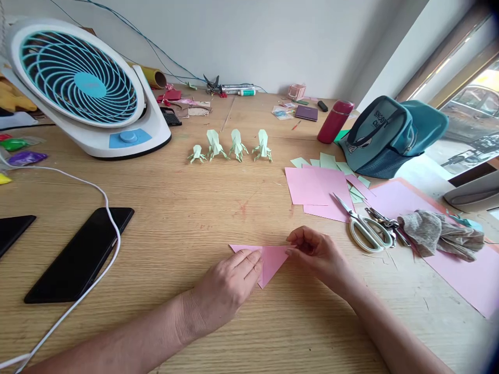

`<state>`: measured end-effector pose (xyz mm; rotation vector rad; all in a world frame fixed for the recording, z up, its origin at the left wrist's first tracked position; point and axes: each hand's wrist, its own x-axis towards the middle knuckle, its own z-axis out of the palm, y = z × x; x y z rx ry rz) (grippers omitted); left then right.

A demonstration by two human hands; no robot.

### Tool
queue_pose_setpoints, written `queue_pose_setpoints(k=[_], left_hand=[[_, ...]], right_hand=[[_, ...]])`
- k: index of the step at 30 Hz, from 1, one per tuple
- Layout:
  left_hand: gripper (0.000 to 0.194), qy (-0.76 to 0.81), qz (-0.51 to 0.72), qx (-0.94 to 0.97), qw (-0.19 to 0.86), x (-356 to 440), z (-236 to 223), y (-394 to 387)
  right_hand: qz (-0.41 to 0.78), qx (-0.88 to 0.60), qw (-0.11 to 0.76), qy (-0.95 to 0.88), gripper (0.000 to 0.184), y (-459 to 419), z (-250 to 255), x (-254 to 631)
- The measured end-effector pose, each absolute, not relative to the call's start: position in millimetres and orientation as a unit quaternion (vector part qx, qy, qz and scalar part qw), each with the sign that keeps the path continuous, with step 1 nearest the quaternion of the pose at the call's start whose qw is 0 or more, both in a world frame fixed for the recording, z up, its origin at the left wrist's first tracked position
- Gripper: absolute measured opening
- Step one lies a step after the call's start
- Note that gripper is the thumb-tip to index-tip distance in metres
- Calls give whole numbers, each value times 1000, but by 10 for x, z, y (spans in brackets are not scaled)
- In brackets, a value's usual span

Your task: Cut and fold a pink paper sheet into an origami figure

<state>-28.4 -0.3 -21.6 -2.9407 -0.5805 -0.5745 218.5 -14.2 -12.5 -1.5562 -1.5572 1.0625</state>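
Note:
A pink sheet of paper point(271, 262), folded into a triangle, lies on the wooden table with its long edge away from me and one point towards me. Across its left half rests my left hand point(236, 278), fingers stretched out and pressing on the paper; they hide part of it. At the right corner, my right hand point(317, 254) pinches the paper between thumb and fingers. Beyond the hands stand several pale green folded paper figures point(236, 145) in a row.
To the right lie pink sheets point(312, 186), green paper pieces point(328, 160), scissors point(368, 228), keys point(385, 223) and a grey cloth point(440, 234). A red flask point(336, 122) and a teal bag point(382, 137) stand behind. Leftward are a fan point(132, 137), a black phone point(78, 257) and a white cable point(103, 192).

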Motion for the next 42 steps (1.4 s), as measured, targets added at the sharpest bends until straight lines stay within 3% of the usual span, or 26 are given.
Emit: queue_pose_setpoints(k=[7,11,15,25,31,35,42], left_hand=[[25,-202,-206,-957,-43,-310,-165,124],[29,-202,-183,-960,-58,-314,-163,123],[30,-210,-186,-957,-72,-302,-160,116],[35,-208,-175,-960,-63,-245,-98,133],[41,-201,-134,-970,-41,-271,-106,101],[40,-195,-127,-971,-46,-289,-105,101],[46,-191,-140,-970,-63,-261,-98,134]], right_hand=[[414,-612,331,-586,17,-186,-123,2190],[368,-639,253,-626,9,-205,-49,2133],[330,-648,218,-651,12,-220,-6,2093],[291,-606,327,-664,13,-256,27,2098],[290,-612,324,-660,8,-274,15,2054],[198,-593,324,-710,4,-311,-16,2031],[132,-527,315,-778,21,-382,-34,2038]])
